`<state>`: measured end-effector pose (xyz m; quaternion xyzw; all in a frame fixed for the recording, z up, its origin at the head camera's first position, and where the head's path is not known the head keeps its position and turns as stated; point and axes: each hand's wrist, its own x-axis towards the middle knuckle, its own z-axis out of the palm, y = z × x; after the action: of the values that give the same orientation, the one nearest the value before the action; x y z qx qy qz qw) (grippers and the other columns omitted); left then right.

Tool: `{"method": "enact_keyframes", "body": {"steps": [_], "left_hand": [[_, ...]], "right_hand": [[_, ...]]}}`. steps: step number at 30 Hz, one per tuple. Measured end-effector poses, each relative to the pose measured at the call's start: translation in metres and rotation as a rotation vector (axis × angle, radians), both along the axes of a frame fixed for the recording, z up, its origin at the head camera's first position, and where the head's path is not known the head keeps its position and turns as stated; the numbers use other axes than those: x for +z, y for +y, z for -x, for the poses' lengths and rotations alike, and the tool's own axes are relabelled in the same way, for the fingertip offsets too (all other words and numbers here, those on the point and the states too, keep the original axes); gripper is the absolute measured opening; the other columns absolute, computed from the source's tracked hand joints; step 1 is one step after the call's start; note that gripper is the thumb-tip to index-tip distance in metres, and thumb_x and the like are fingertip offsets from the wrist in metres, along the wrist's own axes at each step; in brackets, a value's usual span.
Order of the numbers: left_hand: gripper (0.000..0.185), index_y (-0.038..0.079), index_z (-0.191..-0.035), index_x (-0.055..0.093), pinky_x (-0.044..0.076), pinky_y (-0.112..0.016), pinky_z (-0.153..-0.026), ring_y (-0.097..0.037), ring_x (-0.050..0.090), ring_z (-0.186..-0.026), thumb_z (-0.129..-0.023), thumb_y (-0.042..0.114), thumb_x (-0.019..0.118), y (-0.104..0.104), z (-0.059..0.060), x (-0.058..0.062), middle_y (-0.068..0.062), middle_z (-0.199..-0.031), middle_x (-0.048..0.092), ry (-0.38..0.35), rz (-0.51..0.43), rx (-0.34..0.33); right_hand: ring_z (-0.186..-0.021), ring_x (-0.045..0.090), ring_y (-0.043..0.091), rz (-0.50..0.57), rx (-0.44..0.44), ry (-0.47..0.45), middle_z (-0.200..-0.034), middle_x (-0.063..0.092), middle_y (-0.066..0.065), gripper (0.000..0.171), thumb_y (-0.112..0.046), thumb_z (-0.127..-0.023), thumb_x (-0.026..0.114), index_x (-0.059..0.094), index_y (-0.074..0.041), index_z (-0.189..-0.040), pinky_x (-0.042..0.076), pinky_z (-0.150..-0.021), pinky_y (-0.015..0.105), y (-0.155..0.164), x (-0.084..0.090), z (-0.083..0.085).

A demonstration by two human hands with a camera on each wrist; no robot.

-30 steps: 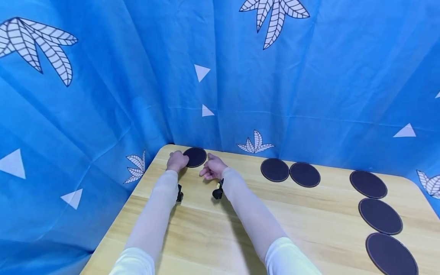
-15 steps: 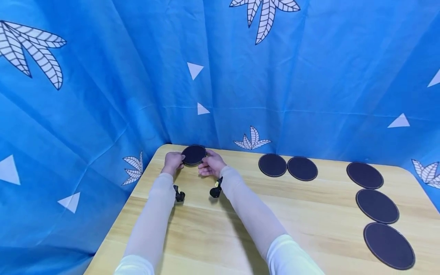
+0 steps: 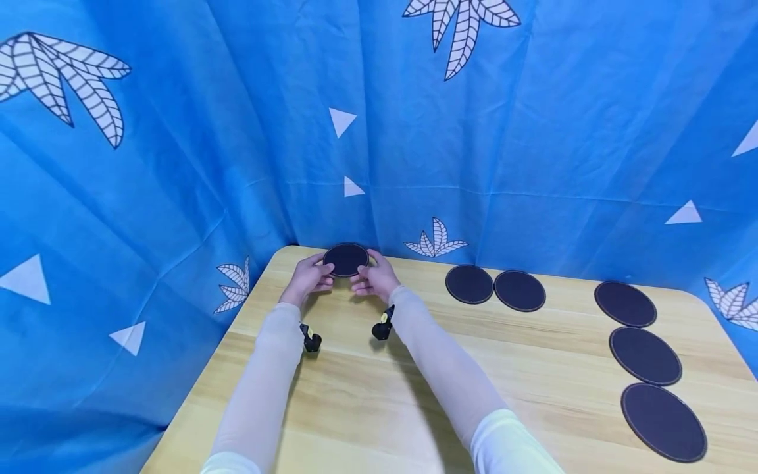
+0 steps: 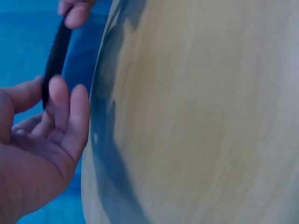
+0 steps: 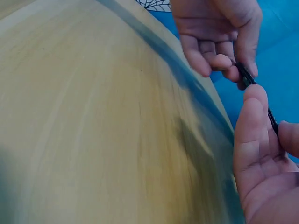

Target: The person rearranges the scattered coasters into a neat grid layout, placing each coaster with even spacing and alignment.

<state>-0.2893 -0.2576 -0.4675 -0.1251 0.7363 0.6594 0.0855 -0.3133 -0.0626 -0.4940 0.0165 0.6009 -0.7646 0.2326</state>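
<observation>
Round black coaster [image 3: 346,257] | left hand [image 3: 306,278], right hand [image 3: 379,278]: both pinched its rim | was above far-left part of wooden table [image 3: 355,388]

We note a dark, round, leather-like disc [image 3: 346,260], matt on its face, its edge grainy in the left wrist view; five flat, dark, round discs [image 3: 645,356] look equally dull and smooth. Pale yellow wood-grain tabletop [image 3: 349,401], smooth, faint sheen. Behind, we see a blue, leaf-printed cloth curtain [image 3: 432,145], creased, softly lustrous; pale fabric sleeves [image 3: 254,395], matt.
</observation>
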Motion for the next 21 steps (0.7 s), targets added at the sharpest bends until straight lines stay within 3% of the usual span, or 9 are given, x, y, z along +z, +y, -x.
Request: {"method": "enact_keyframes", "body": {"steps": [5, 10, 15, 21], "left_hand": [[0.064, 0.012, -0.161, 0.027, 0.058, -0.027, -0.062, -0.009, 0.061, -0.059, -0.104, 0.010, 0.056, 0.007, 0.001, -0.012, -0.002, -0.073, 0.066, 0.027, -0.058, -0.077], [0.073, 0.017, -0.164, 0.014, 0.059, -0.029, -0.064, -0.011, 0.061, -0.060, -0.104, 0.008, 0.056, 0.014, 0.000, -0.014, -0.005, -0.075, 0.067, 0.052, -0.115, -0.145], [0.086, 0.021, -0.164, 0.000, 0.059, -0.033, -0.067, -0.014, 0.061, -0.061, -0.103, 0.006, 0.057, 0.023, -0.002, -0.014, -0.009, -0.078, 0.065, 0.051, -0.168, -0.187], [0.076, 0.022, -0.164, -0.002, 0.058, -0.030, -0.063, -0.014, 0.059, -0.059, -0.108, 0.011, 0.048, 0.039, -0.001, -0.017, -0.011, -0.078, 0.065, 0.041, -0.245, -0.185]], "right_hand": [[-0.058, 0.067, 0.023, 0.011, 0.061, 0.001, -0.102, 0.068, 0.032, 0.075, -0.005, -0.105, 0.051, 0.010, -0.024, -0.164, 0.060, -0.057, 0.033, 0.013, 0.004, -0.002], [-0.057, 0.066, 0.023, 0.062, 0.065, -0.003, -0.083, 0.068, 0.020, 0.077, -0.004, -0.106, 0.050, 0.006, -0.030, -0.164, 0.059, -0.055, 0.032, 0.022, 0.005, -0.003], [-0.055, 0.065, 0.023, 0.094, 0.053, 0.011, -0.087, 0.067, 0.028, 0.081, -0.004, -0.105, 0.051, 0.004, -0.033, -0.164, 0.059, -0.054, 0.033, 0.024, 0.006, -0.005], [-0.054, 0.064, 0.023, 0.129, -0.001, -0.007, -0.084, 0.064, 0.028, 0.082, 0.000, -0.103, 0.051, 0.007, -0.034, -0.164, 0.058, -0.053, 0.032, 0.035, 0.007, -0.008]]}}
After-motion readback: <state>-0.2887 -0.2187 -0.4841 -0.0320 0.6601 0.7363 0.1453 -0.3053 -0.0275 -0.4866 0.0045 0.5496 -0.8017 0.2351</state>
